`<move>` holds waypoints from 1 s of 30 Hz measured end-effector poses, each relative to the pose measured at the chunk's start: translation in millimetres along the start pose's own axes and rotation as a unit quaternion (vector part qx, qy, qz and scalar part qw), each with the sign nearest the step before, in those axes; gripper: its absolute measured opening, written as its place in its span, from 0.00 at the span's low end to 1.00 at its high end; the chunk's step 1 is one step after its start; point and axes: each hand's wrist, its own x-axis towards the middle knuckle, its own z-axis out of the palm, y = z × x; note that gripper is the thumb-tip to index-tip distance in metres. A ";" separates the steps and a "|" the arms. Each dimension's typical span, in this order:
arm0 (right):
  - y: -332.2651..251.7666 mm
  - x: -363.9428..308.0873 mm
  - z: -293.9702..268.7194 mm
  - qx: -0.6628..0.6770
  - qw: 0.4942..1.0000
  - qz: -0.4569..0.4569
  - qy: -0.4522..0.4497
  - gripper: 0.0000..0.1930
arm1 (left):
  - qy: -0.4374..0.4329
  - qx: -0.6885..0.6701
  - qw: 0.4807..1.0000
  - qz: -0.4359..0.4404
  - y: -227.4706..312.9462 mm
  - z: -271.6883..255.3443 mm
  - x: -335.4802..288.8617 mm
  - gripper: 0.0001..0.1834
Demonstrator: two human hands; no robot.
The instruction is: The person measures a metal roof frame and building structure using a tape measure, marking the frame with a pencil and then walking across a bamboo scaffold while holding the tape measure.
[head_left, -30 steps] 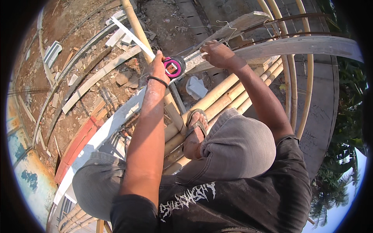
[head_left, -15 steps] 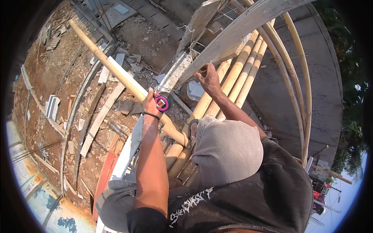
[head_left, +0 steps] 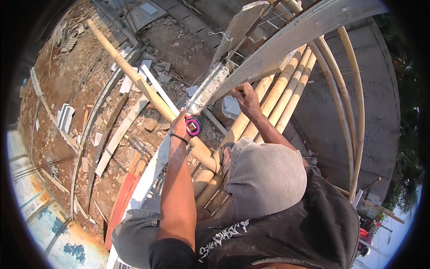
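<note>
My left hand point(head_left: 180, 123) is wrapped round a pink and black tape measure point(head_left: 194, 127), beside the near end of a narrow concrete beam point(head_left: 206, 89). A long bamboo pole point(head_left: 130, 74) slants past just behind that hand. Over to the right, my right hand point(head_left: 249, 102) is closed, fingers curled together near the lower edge of a long grey board point(head_left: 291, 45). Whatever its fingertips pinch, if anything, is too small or hidden to name. No drawn-out tape blade can be made out between the hands.
Several bamboo poles point(head_left: 283, 83) lie under me, with my sandalled foot point(head_left: 226, 154) on them. Curved bamboo poles point(head_left: 347, 94) rise at right. Rubble and planks point(head_left: 118, 139) cover the ground far below at left. A rough concrete piece with bare rods point(head_left: 239, 29) stands ahead.
My right hand's thumb and fingers, apart before, have curled together near the board. My left hand keeps its hold on the tape measure. The whole view has shifted slightly.
</note>
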 end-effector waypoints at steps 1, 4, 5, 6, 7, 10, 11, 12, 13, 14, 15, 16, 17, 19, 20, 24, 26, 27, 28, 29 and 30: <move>-2.4 -1.8 -2.3 0.011 1.000 0.023 0.015 0.09 | -0.004 -0.005 1.000 -0.011 -0.2 -3.6 0.5 0.15; -8.9 -2.0 -12.3 0.035 0.994 0.086 0.053 0.08 | -0.024 -0.013 0.999 -0.029 4.9 1.1 -3.7 0.15; -7.6 -1.6 -14.9 0.039 0.992 0.101 0.059 0.08 | -0.035 -0.011 0.999 -0.024 6.6 2.8 -5.7 0.15; -6.5 -1.2 -17.2 0.043 0.990 0.117 0.065 0.08 | -0.045 -0.010 0.999 -0.020 7.3 4.9 -7.7 0.15; -5.8 -2.4 -19.1 0.047 0.988 0.132 0.070 0.08 | -0.026 -0.005 1.000 0.001 7.6 8.4 -8.3 0.16; -13.6 1.9 -13.4 0.278 0.902 0.330 0.027 0.11 | 0.024 -0.013 0.998 0.049 15.5 20.1 -6.5 0.18; -12.3 3.1 -12.1 0.354 0.853 0.383 0.025 0.11 | 0.034 0.002 0.998 0.057 18.5 24.5 -8.2 0.18; -10.3 6.2 -12.8 0.386 0.839 0.383 0.016 0.11 | 0.045 0.017 0.997 0.066 22.7 28.4 -9.4 0.18; -8.6 9.7 -11.7 0.384 0.839 0.385 0.016 0.11 | 0.057 0.031 0.995 0.075 26.0 32.6 -10.8 0.18; -12.7 14.7 -9.0 0.382 0.840 0.386 0.013 0.10 | 0.052 0.048 0.993 0.092 29.9 30.0 -8.7 0.18; -15.6 19.1 -6.1 0.381 0.840 0.386 0.011 0.09 | 0.039 0.041 0.994 0.093 33.3 27.3 -7.1 0.18; -11.1 20.1 -0.7 0.353 0.851 0.388 0.006 0.08 | 0.039 0.030 0.995 0.092 35.5 25.5 -5.6 0.18; -7.2 21.6 -0.2 0.342 0.856 0.388 0.002 0.07 | 0.039 0.018 0.995 0.087 36.2 27.8 -5.5 0.18; 0.9 23.7 -3.5 0.319 0.865 0.387 -0.005 0.07 | 0.035 0.024 0.995 0.092 32.0 33.5 -7.9 0.19; -0.5 24.7 -2.7 0.322 0.863 0.388 -0.015 0.07 | 0.032 0.028 0.994 0.099 32.2 34.0 -10.7 0.19; -4.2 24.4 -8.7 0.387 0.836 0.389 0.007 0.08 | 0.029 0.012 0.995 0.093 34.8 35.7 -17.2 0.18; -8.9 23.2 -16.0 0.420 0.827 0.372 0.049 0.08 | 0.018 0.021 0.996 0.088 37.0 40.2 -24.2 0.16; -13.0 22.0 -19.9 0.424 0.830 0.357 0.071 0.08 | 0.011 0.031 0.995 0.097 38.5 42.2 -23.9 0.17; -17.6 21.2 -21.7 0.428 0.832 0.341 0.093 0.08 | 0.005 0.041 0.994 0.105 41.2 45.9 -23.3 0.18; -23.6 21.8 -23.9 0.359 0.876 0.309 0.089 0.08 | -0.004 0.051 0.992 0.112 42.2 50.6 -21.7 0.20; -30.1 22.7 -25.4 0.288 0.913 0.276 0.085 0.09 | 0.003 0.065 0.992 0.109 42.9 54.3 -21.2 0.20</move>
